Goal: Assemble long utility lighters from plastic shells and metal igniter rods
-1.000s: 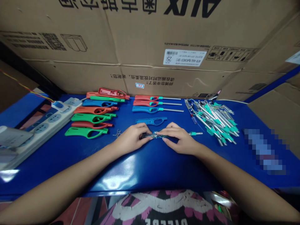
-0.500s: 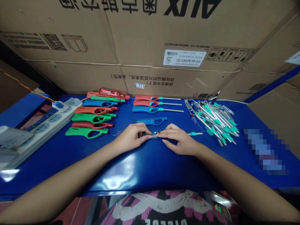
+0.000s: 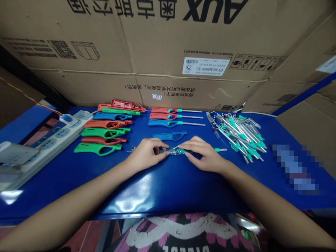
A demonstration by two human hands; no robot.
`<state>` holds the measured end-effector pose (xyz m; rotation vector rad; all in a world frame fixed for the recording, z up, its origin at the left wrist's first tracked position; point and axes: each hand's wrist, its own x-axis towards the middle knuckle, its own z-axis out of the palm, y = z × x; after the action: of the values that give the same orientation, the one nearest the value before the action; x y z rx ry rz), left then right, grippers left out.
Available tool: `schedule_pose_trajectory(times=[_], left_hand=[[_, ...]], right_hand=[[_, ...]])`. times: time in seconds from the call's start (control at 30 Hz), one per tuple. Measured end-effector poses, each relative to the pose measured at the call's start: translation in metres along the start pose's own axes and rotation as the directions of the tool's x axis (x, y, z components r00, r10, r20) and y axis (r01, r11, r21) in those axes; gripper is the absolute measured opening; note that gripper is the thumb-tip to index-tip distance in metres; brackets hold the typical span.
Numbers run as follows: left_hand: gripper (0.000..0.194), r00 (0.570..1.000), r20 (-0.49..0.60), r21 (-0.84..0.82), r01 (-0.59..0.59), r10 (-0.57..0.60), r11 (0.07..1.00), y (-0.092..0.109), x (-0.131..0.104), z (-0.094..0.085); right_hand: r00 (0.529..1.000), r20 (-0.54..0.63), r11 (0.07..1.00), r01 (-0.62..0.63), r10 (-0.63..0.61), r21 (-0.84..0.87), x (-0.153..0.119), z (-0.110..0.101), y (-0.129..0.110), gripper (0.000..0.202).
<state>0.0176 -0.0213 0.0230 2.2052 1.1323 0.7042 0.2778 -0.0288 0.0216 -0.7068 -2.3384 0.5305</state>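
Note:
A partly assembled lighter [image 3: 175,151] lies across the blue table between my hands, its clear and green inner parts and a white wire showing. My left hand [image 3: 147,152] closes on its left end with thumb and fingers. My right hand [image 3: 206,154] grips it near the middle, fingertips on the green part and wire. The metal tube [image 3: 220,149] sticks out to the right past my right hand. Just behind lies a blue lighter shell half [image 3: 170,135]. Small screws [image 3: 132,149] lie left of my left hand. My palms hide parts of the lighter.
Several coloured lighter shells [image 3: 102,133] are stacked at left, beside a white power strip [image 3: 56,140]. Three lighters with metal tubes [image 3: 170,116] lie at the back. A pile of tube assemblies [image 3: 238,136] sits at right. A cardboard box [image 3: 157,45] walls off the back.
My right hand has shifted slightly right along the lighter, uncovering more of the white wire and green part. My left hand stays at its end.

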Motion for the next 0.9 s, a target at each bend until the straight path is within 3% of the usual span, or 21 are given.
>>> schedule_pose_trajectory(times=[0.1, 0.2, 0.3, 0.53, 0.9], left_hand=[[0.022, 0.994, -0.008, 0.125, -0.109, 0.111, 0.986, 0.003, -0.001, -0.004], [0.023, 0.96, 0.035, 0.175, -0.281, 0.279, 0.944, 0.006, -0.002, -0.003], [0.025, 0.929, 0.106, 0.16, -0.367, 0.354, 0.916, 0.008, -0.002, 0.003], [0.034, 0.917, 0.203, 0.168, -0.377, 0.342, 0.911, 0.004, -0.003, 0.016], [0.036, 0.922, 0.206, 0.156, -0.361, 0.328, 0.919, 0.005, -0.002, 0.016]], right_hand=[[0.998, -0.034, 0.992, -0.049, 0.045, -0.114, 0.0, -0.013, 0.001, 0.03], [0.991, 0.073, 0.97, -0.096, 0.115, -0.224, -0.004, -0.023, 0.003, 0.02], [0.971, 0.163, 0.958, -0.132, 0.177, -0.256, -0.009, -0.025, 0.004, 0.014], [0.953, 0.213, 0.948, -0.152, 0.215, -0.28, -0.009, -0.02, 0.006, 0.015], [0.952, 0.2, 0.956, -0.186, 0.233, -0.226, -0.01, -0.021, 0.007, 0.013]])
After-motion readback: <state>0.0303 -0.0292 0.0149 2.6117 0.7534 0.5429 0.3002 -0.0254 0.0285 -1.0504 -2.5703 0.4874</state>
